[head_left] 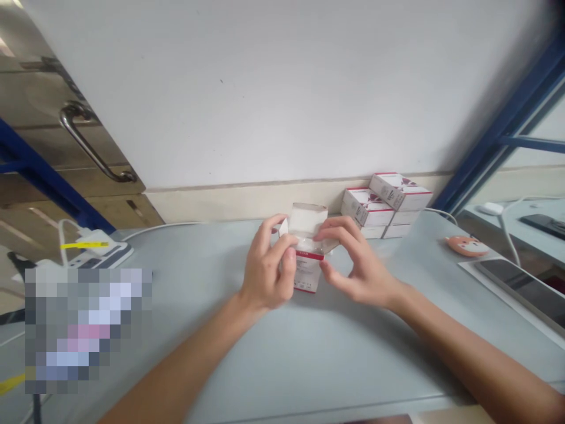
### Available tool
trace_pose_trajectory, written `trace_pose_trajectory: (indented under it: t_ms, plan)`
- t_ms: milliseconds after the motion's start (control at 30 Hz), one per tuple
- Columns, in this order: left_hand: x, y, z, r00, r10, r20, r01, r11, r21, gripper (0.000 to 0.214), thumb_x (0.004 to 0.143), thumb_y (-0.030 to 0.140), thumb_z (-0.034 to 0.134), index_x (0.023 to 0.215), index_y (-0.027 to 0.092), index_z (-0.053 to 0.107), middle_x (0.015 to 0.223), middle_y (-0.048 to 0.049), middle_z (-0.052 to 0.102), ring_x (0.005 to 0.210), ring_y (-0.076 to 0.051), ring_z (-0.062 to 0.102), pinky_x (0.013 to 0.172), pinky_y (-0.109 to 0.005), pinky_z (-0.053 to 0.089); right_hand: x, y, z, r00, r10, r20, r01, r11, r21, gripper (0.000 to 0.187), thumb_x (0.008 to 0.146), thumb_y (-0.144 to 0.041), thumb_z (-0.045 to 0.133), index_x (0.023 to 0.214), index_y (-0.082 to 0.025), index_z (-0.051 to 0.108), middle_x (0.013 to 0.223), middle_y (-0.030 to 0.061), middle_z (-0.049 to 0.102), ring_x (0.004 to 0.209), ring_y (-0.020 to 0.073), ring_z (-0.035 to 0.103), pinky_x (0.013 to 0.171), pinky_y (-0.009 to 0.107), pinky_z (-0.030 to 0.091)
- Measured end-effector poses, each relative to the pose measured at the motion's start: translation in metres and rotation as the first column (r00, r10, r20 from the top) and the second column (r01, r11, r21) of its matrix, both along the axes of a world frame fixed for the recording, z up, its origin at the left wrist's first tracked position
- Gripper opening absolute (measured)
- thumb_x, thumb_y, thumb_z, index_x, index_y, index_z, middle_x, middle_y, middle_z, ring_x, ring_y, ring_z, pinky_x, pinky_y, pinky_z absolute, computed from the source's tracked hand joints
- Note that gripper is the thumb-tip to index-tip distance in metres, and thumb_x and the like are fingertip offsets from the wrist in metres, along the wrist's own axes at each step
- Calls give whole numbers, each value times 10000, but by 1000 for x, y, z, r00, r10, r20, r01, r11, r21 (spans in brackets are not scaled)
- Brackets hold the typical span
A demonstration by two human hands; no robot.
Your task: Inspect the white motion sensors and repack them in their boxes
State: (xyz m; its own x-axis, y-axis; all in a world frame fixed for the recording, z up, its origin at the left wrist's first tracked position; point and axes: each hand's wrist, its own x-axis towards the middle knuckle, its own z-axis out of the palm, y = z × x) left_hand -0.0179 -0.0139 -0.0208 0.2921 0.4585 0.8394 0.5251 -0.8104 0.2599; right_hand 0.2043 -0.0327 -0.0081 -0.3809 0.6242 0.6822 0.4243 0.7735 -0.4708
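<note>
A small white cardboard box (308,274) with a red edge and fine print stands upright on the grey-blue table, its top open. The back flap (309,218) is raised, and side flaps stick out left and right. My left hand (270,268) is closed around the box's left side, thumb at the front top edge. On the right, my right hand (357,265) is curled about the upper right corner. Its fingertips touch the right flap and opening, with the thumb by the front right edge. Something clear and shiny shows in the opening, but I cannot make out what.
Several similar white-and-red boxes (401,191) are stacked against the wall, behind and to the right. Farther right lie an orange animal-faced object (468,245) and a dark phone-like slab (525,288). A power strip (103,254) with cables and a blurred-out patch are at left.
</note>
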Motion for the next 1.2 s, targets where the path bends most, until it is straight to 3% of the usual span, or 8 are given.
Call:
trace_pose_trajectory:
  t_ms: [267,433,533,633,700,833,1033,1200]
  plan:
    - [3,2,-6,996,-61,60,67,993,-98,222,1073,251,396,976,193,587,1375,-151,501,1235,-263,607,956,-409,560,-4,3,-12,995,-44,-85,56,989,140,487,944,-124,622,1382,-330,570,1325,98,523,1261,259,595,925,409,673]
    - [4,2,-5,997,-31,72,42,987,-157,257,1081,250,398,862,201,524,1339,-128,516,1092,-222,636,905,-385,567,-9,3,-23,956,-53,-289,52,999,-12,634,960,-192,668,1515,-374,423,1520,110,421,1251,253,620,967,450,670]
    - [4,6,-13,996,-40,75,51,987,-150,155,1080,238,419,1085,213,572,1422,-141,480,1228,-242,607,986,-411,563,-10,4,-24,941,-44,-335,21,997,-71,607,974,-214,663,1509,-369,419,1528,110,428,1190,236,654,991,462,653]
    - [6,10,-23,978,-121,167,135,988,-74,419,1069,247,471,1477,237,379,1515,-186,436,1398,-270,525,1060,-453,551,-7,4,-20,966,-34,-257,14,997,-79,479,1000,-227,629,1450,-347,517,1498,110,498,1339,279,586,1031,474,621]
    - [9,10,-25,967,-158,201,172,983,-59,537,1058,262,503,1550,240,290,1535,-199,447,1425,-278,514,1043,-446,568,-4,4,-16,982,-29,-185,16,998,-68,414,1021,-231,587,1421,-338,557,1533,111,512,1417,299,531,1057,501,599]
    - [9,8,-22,975,-160,152,167,986,-31,503,1034,238,523,1513,233,368,1475,-193,512,1382,-284,554,995,-425,590,-2,1,-15,993,-34,-110,28,998,-60,285,1031,-224,545,1290,-309,628,1584,105,478,1435,306,515,1113,551,547]
    - [6,12,-19,976,-146,161,144,989,23,458,996,229,567,1426,226,407,1377,-177,522,1304,-269,571,911,-384,606,3,12,-20,980,-85,-177,73,995,-72,265,1036,-287,563,1300,-282,586,1458,131,544,1374,289,555,1029,465,589]
    - [7,15,-19,970,-133,205,130,991,28,486,957,232,630,1371,257,377,1363,-171,505,1264,-258,569,854,-364,611,19,33,-27,956,-229,182,241,969,-46,170,1032,-315,581,1147,-232,675,1202,102,721,1133,286,675,1004,500,556]
